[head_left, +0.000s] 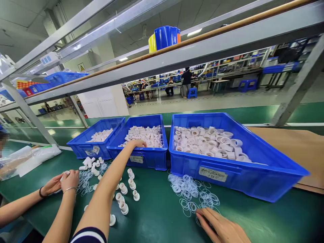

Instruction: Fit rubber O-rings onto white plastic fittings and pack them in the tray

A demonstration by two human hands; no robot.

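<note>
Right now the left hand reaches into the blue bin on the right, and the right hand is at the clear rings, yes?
Wrong bin: the head view shows the left hand reaching into the middle blue bin. The right hand is at the clear rings.

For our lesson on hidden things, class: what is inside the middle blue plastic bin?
Small white tubular pieces lie in the middle blue plastic bin, the left hand over some. Lower pieces, the bin's floor and the hand's grip are hidden.
</note>
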